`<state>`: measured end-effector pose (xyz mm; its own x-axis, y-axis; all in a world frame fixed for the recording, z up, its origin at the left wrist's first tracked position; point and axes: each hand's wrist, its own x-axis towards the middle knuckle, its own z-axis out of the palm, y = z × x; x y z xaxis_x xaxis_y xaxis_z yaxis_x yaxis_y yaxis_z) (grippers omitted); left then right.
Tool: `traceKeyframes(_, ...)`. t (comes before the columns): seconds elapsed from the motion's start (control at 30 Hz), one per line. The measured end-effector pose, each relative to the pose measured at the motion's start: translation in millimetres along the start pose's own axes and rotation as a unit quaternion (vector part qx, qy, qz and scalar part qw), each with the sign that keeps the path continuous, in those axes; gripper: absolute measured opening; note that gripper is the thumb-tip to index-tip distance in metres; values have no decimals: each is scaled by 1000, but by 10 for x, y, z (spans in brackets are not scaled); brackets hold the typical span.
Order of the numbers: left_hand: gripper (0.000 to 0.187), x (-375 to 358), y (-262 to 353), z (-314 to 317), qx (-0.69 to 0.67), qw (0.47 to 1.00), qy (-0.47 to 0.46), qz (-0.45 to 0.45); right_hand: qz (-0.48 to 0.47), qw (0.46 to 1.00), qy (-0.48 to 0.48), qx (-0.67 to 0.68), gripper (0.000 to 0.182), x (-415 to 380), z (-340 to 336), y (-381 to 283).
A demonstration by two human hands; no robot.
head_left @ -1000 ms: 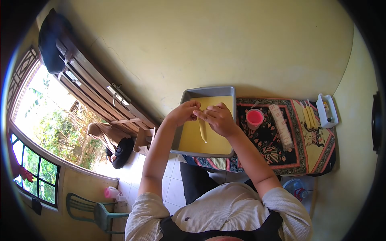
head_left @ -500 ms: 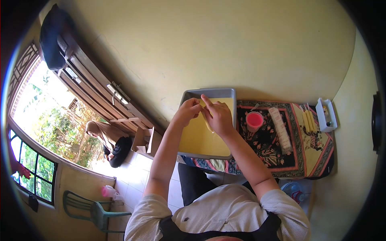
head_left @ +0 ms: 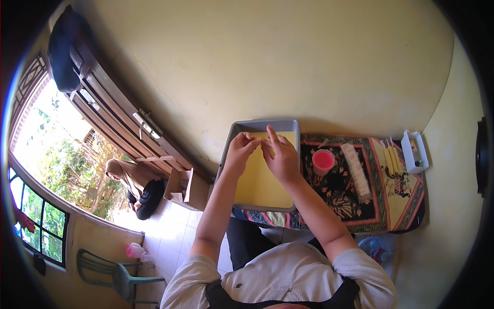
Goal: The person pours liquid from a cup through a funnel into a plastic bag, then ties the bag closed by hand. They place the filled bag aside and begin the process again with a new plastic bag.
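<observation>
Both hands meet over a grey tray (head_left: 296,135) with smooth yellow contents that look liquid. My left hand (head_left: 240,154) is closed in a pinch, thumb and index fingertips together, close to the right fingertips. My right hand (head_left: 282,158) points its index finger up while the thumb and other fingers curl in towards the left. Whatever lies between the fingers is too small or hidden to make out. Right of the tray, a pink cup (head_left: 323,160) and a long pack of clear plastic (head_left: 356,172) rest on a patterned cloth (head_left: 337,222).
Several slim yellow sticks (head_left: 393,159) lie farther right, beside a white basket (head_left: 415,152) holding small items. At left are a cardboard box (head_left: 194,191), a seated person (head_left: 139,188) by the open door (head_left: 121,110), and a green chair (head_left: 122,282). The wall stands behind the tray.
My hands have shifted slightly, and the right index finger points more upright. A slim yellow piece seen hanging below the right hand no longer shows clearly. The camera view has moved a little.
</observation>
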<state>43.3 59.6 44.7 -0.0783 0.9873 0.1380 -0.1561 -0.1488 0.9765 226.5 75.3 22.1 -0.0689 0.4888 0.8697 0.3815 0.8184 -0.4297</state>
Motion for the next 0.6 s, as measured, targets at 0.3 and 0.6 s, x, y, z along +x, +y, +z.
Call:
traceKeyframes(0.3, 40, 88, -246, -140, 158, 979, -9, 132, 26, 997, 8, 76, 74, 4, 22, 33)
traceKeyframes(0.6, 41, -3, -267, -178, 56, 989, -85, 111, -33, 994, 0, 105, 29, 45, 28, 158)
